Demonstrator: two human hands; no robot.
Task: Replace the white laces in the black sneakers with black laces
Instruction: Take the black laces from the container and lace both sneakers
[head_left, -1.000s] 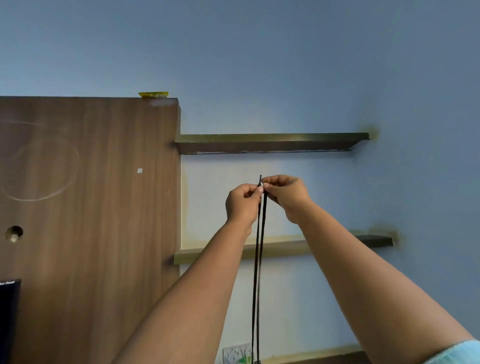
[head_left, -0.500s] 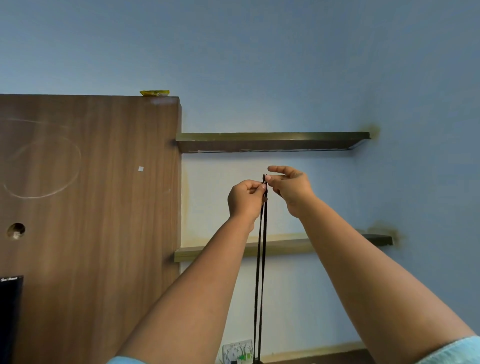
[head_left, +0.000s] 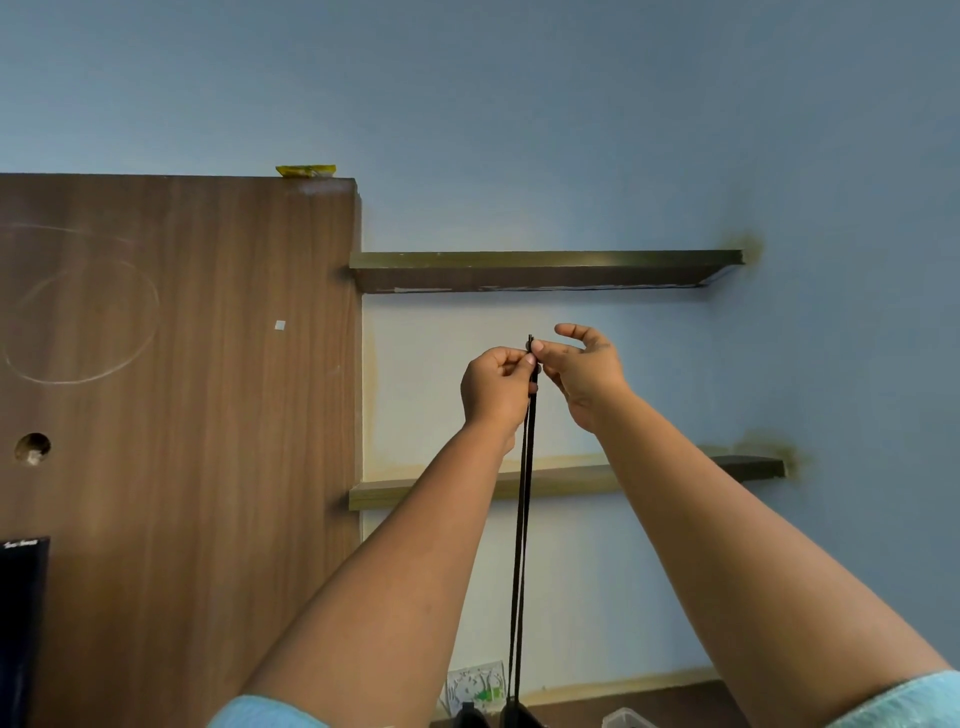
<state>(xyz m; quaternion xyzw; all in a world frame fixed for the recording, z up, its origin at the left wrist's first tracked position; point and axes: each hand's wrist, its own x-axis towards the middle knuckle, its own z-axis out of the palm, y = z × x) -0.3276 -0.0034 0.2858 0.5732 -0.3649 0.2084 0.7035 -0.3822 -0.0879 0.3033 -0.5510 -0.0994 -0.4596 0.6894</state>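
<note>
A single head-worn wide-angle view looked forward and tilted well upward, facing a blue wall (head_left: 571, 104) rather than any work surface. Both forearms reached away from the lens from 5 and 7 o'clock toward centre, so the left hand (head_left: 493, 389) and right hand (head_left: 587, 379) sat at arm's length, just below mid-frame. A wooden panel (head_left: 182, 415) filled the 9 o'clock side; an upper shelf (head_left: 545, 270) ran across just above centre toward 2 o'clock, a lower shelf (head_left: 571, 478) beneath it. With only one camera, no second view shared the scene.
</note>
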